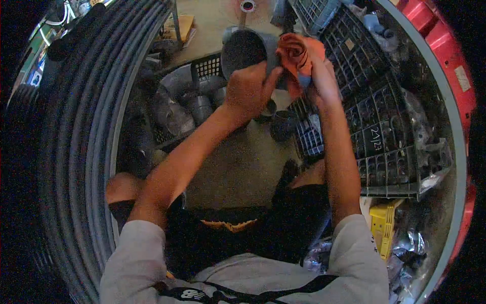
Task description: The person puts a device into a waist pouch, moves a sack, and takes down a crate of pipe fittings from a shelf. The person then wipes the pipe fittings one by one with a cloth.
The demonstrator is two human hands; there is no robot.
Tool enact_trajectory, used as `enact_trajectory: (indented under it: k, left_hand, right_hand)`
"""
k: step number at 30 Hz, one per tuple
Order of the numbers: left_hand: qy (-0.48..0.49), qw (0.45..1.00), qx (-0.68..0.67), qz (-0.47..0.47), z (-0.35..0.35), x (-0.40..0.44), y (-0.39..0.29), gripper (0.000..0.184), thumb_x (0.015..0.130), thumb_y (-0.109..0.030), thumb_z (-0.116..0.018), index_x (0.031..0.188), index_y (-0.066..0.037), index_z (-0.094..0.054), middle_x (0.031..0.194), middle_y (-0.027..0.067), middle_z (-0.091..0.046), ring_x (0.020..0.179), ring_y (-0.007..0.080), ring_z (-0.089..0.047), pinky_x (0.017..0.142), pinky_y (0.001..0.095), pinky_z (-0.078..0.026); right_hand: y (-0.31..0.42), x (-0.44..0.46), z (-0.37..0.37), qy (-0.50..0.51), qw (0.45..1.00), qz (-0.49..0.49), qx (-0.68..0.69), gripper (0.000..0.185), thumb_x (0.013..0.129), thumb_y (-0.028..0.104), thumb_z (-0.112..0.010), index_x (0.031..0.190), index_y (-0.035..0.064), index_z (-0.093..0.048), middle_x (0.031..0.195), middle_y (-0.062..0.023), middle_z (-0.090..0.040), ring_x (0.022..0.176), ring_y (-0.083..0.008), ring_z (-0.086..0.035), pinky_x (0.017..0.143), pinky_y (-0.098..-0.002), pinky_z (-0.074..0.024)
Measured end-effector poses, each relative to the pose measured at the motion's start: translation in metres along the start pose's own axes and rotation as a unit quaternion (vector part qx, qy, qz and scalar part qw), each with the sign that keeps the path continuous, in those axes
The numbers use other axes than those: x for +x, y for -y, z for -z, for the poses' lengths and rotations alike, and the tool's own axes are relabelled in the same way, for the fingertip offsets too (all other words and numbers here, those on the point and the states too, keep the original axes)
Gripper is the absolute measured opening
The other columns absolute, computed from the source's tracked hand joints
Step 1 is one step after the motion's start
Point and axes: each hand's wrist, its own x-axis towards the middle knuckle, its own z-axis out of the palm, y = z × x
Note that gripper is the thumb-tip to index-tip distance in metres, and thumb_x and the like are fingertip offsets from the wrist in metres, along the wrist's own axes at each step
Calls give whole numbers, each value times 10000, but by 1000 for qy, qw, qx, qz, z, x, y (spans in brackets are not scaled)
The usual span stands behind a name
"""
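A large grey plastic pipe fitting [271,48] is held up in front of me, its dark round opening turned towards me. My left hand [248,91] grips its lower rim, fingers closed and thumb raised along the side. On the fitting's right, my right hand [325,83] is closed around a crumpled orange cloth [302,53]. The cloth bunches up beside the fitting; whether it touches the fitting I cannot tell. Below my hands, a smaller dark pipe fitting [284,125] stands on the floor.
A black crate [206,68] with several grey pipe fittings [198,107] lies ahead on the left. Long grey pipes [81,147] line the left side. Black lattice crates [377,134] are on the right, with a yellow bin [382,228] near my right elbow.
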Motion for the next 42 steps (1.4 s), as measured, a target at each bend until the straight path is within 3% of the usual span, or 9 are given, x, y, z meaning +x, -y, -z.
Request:
enact_trajectory:
  k: [6,18,21,25,27,30,33,39,42]
  left_hand:
    - [-47,973,1,227,-9,8,20,321,896,-277,-536,766,17,-541,673,229,-550,658,440,-540,609,510,-391]
    - [32,979,92,-177,-10,-8,6,314,872,-286,-587,720,-19,-520,612,161,-531,559,353,-553,525,434,-451]
    - [1,972,100,-211,-18,-16,0,336,863,-319,-599,686,-46,-514,612,131,-536,541,335,-556,516,424,-455]
    - [70,997,-32,7,-29,-26,22,336,881,-367,-570,745,-59,-569,723,118,-601,588,292,-588,541,408,-470]
    - [58,940,-253,222,-29,-13,29,349,897,-397,-547,837,-58,-602,826,115,-642,654,277,-619,584,403,-491]
    - [-63,534,-748,390,-11,17,27,387,912,-388,-506,1057,-39,-590,993,96,-650,827,243,-631,731,390,-506]
    - [-77,623,-667,402,3,27,36,470,880,-432,-560,1125,-31,-531,1037,116,-622,924,253,-613,825,383,-502]
    - [-195,891,-319,256,30,29,7,385,826,-385,-684,956,-26,-634,869,33,-656,779,176,-635,708,318,-499]
    - [-124,936,-286,164,43,33,-2,411,809,-413,-689,832,-4,-656,760,74,-664,682,197,-632,659,327,-492]
  right_hand:
    - [-16,1,8,105,970,9,-221,255,889,254,-619,997,26,-650,885,-6,-664,779,-86,-594,698,-249,-477]
    - [5,-4,8,1,997,-53,51,357,934,305,-507,1143,24,-571,1088,-59,-624,993,-172,-601,877,-319,-460]
    - [19,-8,12,-24,997,-67,18,357,937,288,-497,1164,20,-564,1115,-56,-614,1015,-165,-588,888,-317,-449]
    - [4,-4,9,-38,992,73,-92,250,889,228,-612,1025,20,-640,977,-53,-669,866,-131,-623,755,-282,-496]
    - [-1,0,12,-10,983,120,-137,230,868,191,-645,1011,11,-642,957,-51,-669,861,-121,-616,736,-263,-494]
    - [5,-3,10,65,961,154,-223,284,863,187,-654,1064,-9,-607,995,-59,-653,874,-127,-608,770,-260,-483]
    - [3,-10,-4,103,968,139,-184,280,853,176,-664,1059,-6,-610,987,-60,-657,863,-126,-608,780,-269,-487]
    - [-9,-11,-18,58,995,53,55,356,887,195,-599,1183,8,-534,1091,-85,-626,968,-170,-604,869,-332,-475]
    - [8,-11,-17,59,984,28,166,407,933,276,-506,1255,29,-476,1199,-94,-574,1069,-218,-567,929,-395,-449]
